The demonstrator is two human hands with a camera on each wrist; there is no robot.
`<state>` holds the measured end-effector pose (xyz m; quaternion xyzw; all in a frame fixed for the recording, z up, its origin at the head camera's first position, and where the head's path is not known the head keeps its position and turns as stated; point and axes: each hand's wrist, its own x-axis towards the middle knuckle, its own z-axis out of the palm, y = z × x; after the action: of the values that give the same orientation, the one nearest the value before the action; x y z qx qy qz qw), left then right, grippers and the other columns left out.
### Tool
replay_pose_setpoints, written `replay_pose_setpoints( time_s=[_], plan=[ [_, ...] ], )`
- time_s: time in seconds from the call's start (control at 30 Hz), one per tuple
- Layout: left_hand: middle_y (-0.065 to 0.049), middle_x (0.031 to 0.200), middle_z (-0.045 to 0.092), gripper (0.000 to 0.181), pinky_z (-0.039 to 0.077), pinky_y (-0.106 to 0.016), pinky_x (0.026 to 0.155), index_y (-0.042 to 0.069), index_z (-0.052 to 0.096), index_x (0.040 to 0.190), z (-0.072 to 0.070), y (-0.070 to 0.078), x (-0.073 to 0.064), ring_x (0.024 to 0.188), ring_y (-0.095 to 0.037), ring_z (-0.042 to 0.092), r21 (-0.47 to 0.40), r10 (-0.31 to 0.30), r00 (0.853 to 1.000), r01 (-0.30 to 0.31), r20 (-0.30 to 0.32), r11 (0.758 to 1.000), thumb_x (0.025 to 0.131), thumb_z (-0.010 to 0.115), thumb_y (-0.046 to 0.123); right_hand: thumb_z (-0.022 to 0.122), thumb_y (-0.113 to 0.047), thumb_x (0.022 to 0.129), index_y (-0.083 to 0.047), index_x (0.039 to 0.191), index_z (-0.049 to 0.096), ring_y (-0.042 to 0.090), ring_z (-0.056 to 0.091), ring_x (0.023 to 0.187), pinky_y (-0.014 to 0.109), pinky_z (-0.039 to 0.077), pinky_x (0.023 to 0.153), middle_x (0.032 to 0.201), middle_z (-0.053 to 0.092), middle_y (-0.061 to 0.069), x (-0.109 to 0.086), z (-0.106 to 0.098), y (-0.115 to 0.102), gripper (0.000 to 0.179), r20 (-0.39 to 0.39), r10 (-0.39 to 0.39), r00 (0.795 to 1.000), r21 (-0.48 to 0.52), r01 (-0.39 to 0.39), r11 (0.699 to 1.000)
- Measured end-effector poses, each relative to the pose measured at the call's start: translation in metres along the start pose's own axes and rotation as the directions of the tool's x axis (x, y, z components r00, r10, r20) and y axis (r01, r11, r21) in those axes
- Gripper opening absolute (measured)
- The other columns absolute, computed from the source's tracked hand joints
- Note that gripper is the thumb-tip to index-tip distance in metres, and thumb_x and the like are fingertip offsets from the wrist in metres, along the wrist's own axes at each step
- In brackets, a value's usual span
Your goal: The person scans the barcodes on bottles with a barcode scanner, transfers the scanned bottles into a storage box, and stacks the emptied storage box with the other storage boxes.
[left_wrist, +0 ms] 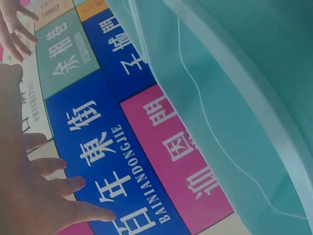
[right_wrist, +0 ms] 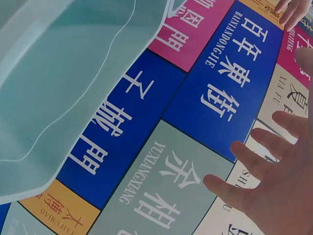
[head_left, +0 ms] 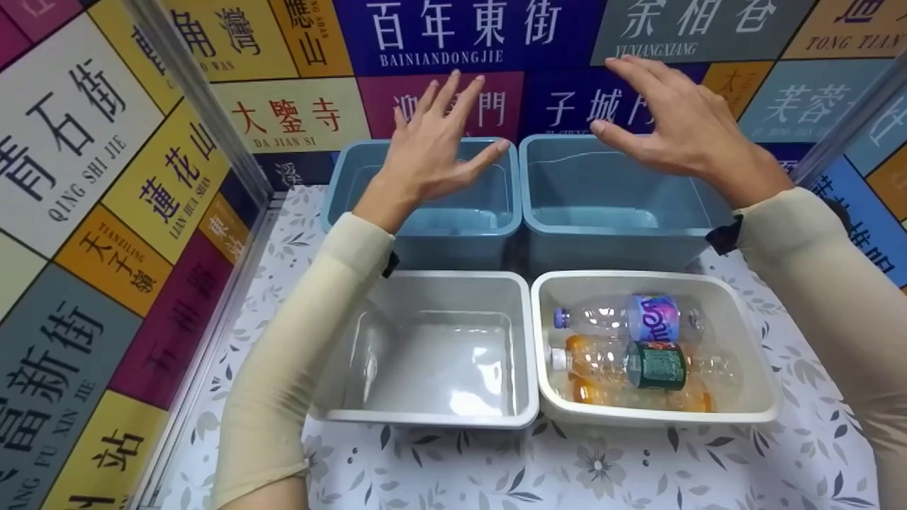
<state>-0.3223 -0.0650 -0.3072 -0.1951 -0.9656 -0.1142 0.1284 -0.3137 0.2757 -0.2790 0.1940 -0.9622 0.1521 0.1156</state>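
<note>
Over the left blue bin (head_left: 453,232) my left hand (head_left: 439,142) hovers with its fingers spread and nothing in it. My right hand (head_left: 673,120) is raised above the right blue bin (head_left: 609,230), its fingers extended and the thumb apart. Both hands appear in the left wrist view, where the left hand (left_wrist: 34,181) shows spread fingers beside a blue bin's rim (left_wrist: 244,73). In the right wrist view the right hand (right_wrist: 274,171) is likewise spread, away from the bin (right_wrist: 58,73). The blue bins hold nothing visible.
Nearer me stand a grey-white bin (head_left: 535,354) on the left and a cream bin (head_left: 762,382) on the right. Inside the cream one lie a purple-labelled bottle (head_left: 653,318), a green-labelled bottle (head_left: 657,365) and an orange bottle (head_left: 595,392). Sign-patterned panels (head_left: 290,113) enclose the floral-covered table (head_left: 595,467).
</note>
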Motion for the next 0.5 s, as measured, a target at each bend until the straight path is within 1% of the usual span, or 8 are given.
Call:
replay_pose_setpoints(
  time_s=[0.23, 0.5],
  plan=[
    [0.007, 0.171, -0.001, 0.092, 0.006, -0.068, 0.119, 0.044, 0.0, 0.16, 0.0, 0.009, -0.005, 0.158, -0.025, 0.006, 0.008, 0.028, 0.999, -0.028, 0.018, 1.0, 0.084, 0.03, 0.087, 0.052, -0.063, 0.092, -0.045, 0.159, 0.016, 0.035, 0.019, 0.155, 0.071, 0.018, 0.116, 0.169, 0.015, -0.007, -0.011, 0.004, 0.0, 0.078, -0.007, -0.026, 1.0, 0.02, 0.026, 0.999],
    [0.006, 0.171, 0.002, 0.093, 0.012, -0.065, 0.12, 0.042, 0.001, 0.16, 0.005, 0.012, -0.012, 0.158, -0.023, 0.01, -0.034, 0.05, 0.999, -0.05, 0.007, 0.998, 0.085, 0.034, 0.085, 0.055, -0.061, 0.092, -0.044, 0.159, 0.018, 0.034, 0.02, 0.155, 0.071, 0.02, 0.116, 0.169, 0.017, -0.006, -0.024, 0.016, 0.003, 0.078, 0.007, -0.051, 0.999, 0.028, 0.051, 0.998]
  ],
)
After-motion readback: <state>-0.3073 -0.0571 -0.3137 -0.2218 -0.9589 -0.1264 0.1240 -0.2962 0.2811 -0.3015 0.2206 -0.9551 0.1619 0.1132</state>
